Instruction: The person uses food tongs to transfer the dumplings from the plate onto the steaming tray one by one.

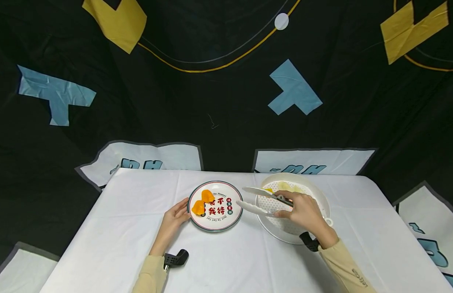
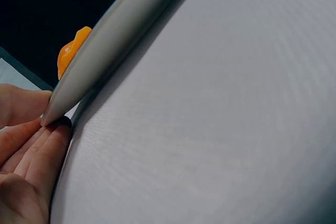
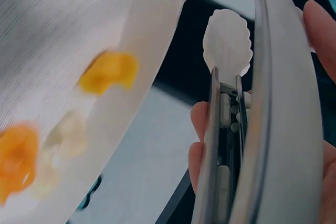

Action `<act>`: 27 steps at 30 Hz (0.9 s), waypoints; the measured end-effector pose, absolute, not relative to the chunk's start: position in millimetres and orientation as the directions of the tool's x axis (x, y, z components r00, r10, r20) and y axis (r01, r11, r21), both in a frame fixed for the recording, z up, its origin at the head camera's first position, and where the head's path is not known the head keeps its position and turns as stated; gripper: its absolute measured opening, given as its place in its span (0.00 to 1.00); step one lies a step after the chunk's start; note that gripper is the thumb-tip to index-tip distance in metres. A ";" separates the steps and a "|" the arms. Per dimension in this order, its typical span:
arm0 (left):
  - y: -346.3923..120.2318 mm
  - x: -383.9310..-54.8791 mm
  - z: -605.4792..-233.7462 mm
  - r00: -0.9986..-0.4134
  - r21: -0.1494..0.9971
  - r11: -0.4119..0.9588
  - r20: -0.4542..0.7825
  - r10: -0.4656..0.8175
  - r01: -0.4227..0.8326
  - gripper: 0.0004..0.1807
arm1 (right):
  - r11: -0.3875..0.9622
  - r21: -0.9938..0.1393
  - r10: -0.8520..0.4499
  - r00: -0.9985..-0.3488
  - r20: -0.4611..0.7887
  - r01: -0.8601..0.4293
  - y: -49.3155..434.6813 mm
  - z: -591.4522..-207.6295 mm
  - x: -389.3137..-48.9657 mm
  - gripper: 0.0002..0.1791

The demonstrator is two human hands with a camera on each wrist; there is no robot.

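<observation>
My left hand (image 1: 175,217) pinches the left rim of a round white plate (image 1: 226,189) printed with red characters. In the left wrist view the thumb lies on top of the plate's edge, with the fingers underneath. Two orange pieces of food (image 1: 208,196) sit on the plate's left half. My right hand (image 1: 307,209) grips kitchen tongs (image 1: 253,208) with white scalloped heads. Their jaws are spread with nothing between them, pointing left at the plate's right edge. Below the hand is a white perforated basket (image 1: 316,190) holding pale yellow pieces (image 1: 285,186) and a yellow piece (image 3: 109,72).
The basket sits in a round, pale outer bowl (image 1: 279,234) on the right, with a small ring-like tab at its side. A white cloth (image 1: 226,264) covers the table. Behind its far edge hangs a black curtain (image 1: 211,118) with yellow, blue and white shapes.
</observation>
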State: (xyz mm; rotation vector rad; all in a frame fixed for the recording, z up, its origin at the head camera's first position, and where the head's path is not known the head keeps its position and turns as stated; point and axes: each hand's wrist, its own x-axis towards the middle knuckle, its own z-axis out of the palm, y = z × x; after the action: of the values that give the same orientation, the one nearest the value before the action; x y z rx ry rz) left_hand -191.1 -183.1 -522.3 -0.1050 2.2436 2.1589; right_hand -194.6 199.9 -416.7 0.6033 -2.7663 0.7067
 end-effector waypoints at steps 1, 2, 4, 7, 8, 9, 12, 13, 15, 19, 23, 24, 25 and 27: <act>-183.4 -190.9 -522.3 -0.997 0.997 0.037 -0.065 -0.032 -0.066 0.31 | 0.797 -0.402 -0.343 -0.885 0.314 -0.451 193.8 -417.1 -195.4 0.28; -183.7 -190.8 -522.4 -0.997 0.997 0.038 -0.066 -0.034 -0.067 0.31 | 0.792 -0.401 -0.352 -0.881 0.316 -0.460 187.8 -417.7 -196.4 0.28; -184.1 -190.7 -522.6 -0.997 0.997 0.041 -0.066 -0.036 -0.068 0.31 | 0.792 -0.392 -0.362 -0.877 0.315 -0.468 176.0 -419.1 -197.8 0.28; -184.0 -190.8 -522.5 -0.997 0.996 0.046 -0.069 -0.036 -0.071 0.31 | 0.793 -0.390 -0.371 -0.879 0.300 -0.468 160.0 -421.8 -199.8 0.28; -184.0 -190.7 -522.3 -0.997 0.996 0.046 -0.069 -0.036 -0.070 0.31 | 0.794 -0.388 -0.374 -0.879 0.296 -0.468 155.3 -423.0 -200.6 0.28; -183.9 -190.6 -522.2 -0.997 0.996 0.045 -0.069 -0.035 -0.070 0.31 | 0.795 -0.387 -0.375 -0.879 0.293 -0.468 150.7 -424.0 -201.2 0.28; -183.8 -190.7 -522.3 -0.997 0.997 0.040 -0.068 -0.036 -0.070 0.31 | 0.796 -0.386 -0.378 -0.880 0.286 -0.467 138.3 -427.1 -203.9 0.28; -183.5 -190.8 -522.2 -0.997 0.997 0.037 -0.069 -0.036 -0.071 0.31 | 0.796 -0.386 -0.377 -0.881 0.285 -0.466 134.5 -428.1 -204.8 0.27; -183.1 -191.5 -522.5 -0.997 0.997 0.039 -0.071 -0.038 -0.072 0.31 | 0.800 -0.379 -0.381 -0.881 0.280 -0.466 127.4 -430.2 -206.7 0.28; -182.7 -192.2 -522.2 -0.997 0.996 0.046 -0.068 -0.038 -0.070 0.31 | 0.808 -0.366 -0.383 -0.884 0.269 -0.461 114.6 -434.8 -210.1 0.28; -182.7 -192.2 -522.2 -0.997 0.997 0.051 -0.059 -0.039 -0.061 0.31 | 0.818 -0.355 -0.381 -0.889 0.254 -0.452 104.5 -438.8 -213.0 0.29; -182.9 -192.0 -522.3 -0.998 0.997 0.052 -0.053 -0.037 -0.054 0.31 | 0.822 -0.350 -0.380 -0.891 0.249 -0.449 102.2 -439.5 -213.6 0.29; -182.9 -191.9 -522.6 -0.998 0.997 0.049 -0.052 -0.039 -0.054 0.31 | 0.823 -0.349 -0.381 -0.892 0.244 -0.447 100.1 -440.3 -214.4 0.29; -183.4 -191.6 -522.9 -0.998 0.998 0.046 -0.049 -0.038 -0.050 0.31 | 0.826 -0.345 -0.383 -0.893 0.237 -0.446 96.1 -441.9 -215.8 0.29</act>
State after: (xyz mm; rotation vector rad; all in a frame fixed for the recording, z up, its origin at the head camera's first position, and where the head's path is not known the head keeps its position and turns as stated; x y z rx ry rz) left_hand -191.6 -183.4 -522.9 -0.0959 2.2655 2.1617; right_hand -215.8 96.1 -441.9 0.6513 -2.8502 0.5963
